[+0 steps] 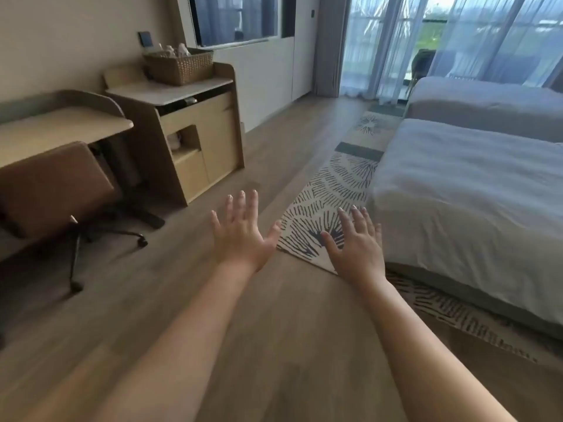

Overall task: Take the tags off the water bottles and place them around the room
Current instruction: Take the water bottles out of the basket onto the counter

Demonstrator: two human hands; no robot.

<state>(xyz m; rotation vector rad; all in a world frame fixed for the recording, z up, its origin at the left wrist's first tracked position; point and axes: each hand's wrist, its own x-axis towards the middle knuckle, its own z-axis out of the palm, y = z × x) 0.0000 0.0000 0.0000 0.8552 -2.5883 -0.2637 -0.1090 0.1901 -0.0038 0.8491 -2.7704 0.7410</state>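
Several water bottles [175, 50] stand in a woven basket [179, 67] on a wooden cabinet [170, 92] at the far left; only their pale tops show, and any tags are too small to make out. My left hand [240, 231] and my right hand [356, 242] are stretched out in front of me over the floor, backs up, fingers spread, holding nothing. Both hands are far from the basket.
A desk [58, 129] with a brown swivel chair [51, 190] stands at the left. Two white beds [463, 190] fill the right side, with a patterned rug [329, 193] alongside. Wooden floor [274, 330] runs down the middle toward curtained glass doors [426, 41].
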